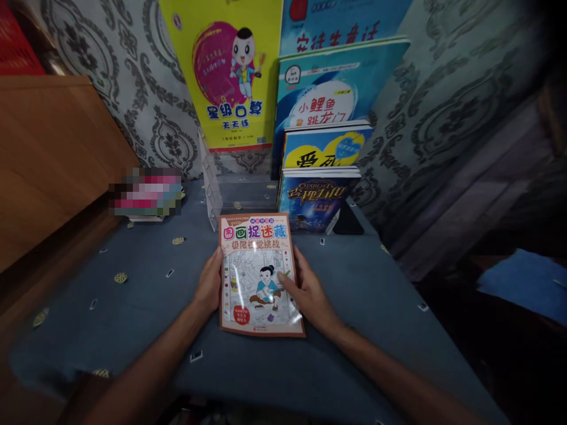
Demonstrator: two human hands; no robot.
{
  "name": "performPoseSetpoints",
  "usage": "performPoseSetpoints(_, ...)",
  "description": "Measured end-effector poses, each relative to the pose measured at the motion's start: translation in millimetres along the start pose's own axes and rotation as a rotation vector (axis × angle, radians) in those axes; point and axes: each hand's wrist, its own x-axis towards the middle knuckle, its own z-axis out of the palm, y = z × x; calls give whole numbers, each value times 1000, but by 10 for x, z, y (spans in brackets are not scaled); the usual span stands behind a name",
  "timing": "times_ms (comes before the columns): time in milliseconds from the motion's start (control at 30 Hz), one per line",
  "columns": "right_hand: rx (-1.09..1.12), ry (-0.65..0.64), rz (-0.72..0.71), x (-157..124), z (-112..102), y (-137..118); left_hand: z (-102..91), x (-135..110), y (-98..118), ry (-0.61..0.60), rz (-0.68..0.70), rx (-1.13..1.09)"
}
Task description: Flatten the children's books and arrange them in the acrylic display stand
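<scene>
Between my two hands is a picture book [261, 277] with a brown border, colourful Chinese title and a drawn seated figure on its cover. My left hand [209, 283] grips its left edge, the fingers mostly hidden behind it. On the right edge, my right hand [312, 295] holds on with the thumb lying across the cover and the other fingers behind. Just beyond the held book stands a tiered clear book rack [208, 177], with a dark blue book [314, 200] at its front right.
Behind that stand a blue-and-yellow book [328, 147], a teal book [341, 82] and a tall yellow-green workbook [234, 71]. A small book stack [148, 195], partly blurred out, lies at the left by a wooden panel [57, 159]. A grey-blue patterned cloth [146, 313] covers the table.
</scene>
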Motion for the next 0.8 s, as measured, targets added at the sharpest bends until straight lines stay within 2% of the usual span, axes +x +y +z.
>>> performPoseSetpoints(100,447,-26,170,60,-6,-90,-1,-18,0,27,-8,23)
performPoseSetpoints(233,658,-114,271,88,-28,-233,-16,-24,-32,-1,-58,20)
performPoseSetpoints(367,664,-145,243,71,-31,-305,-23,-11,-69,-39,-114,-1)
performPoseSetpoints(533,618,-177,217,43,-36,-308,-9,-15,-70,-13,-103,14)
performPoseSetpoints(700,575,-212,193,51,-56,-277,-3,-33,-50,-166,-83,-13)
performPoseSetpoints(800,544,-224,186,70,-74,-264,-21,-34,-48,-199,-78,-18)
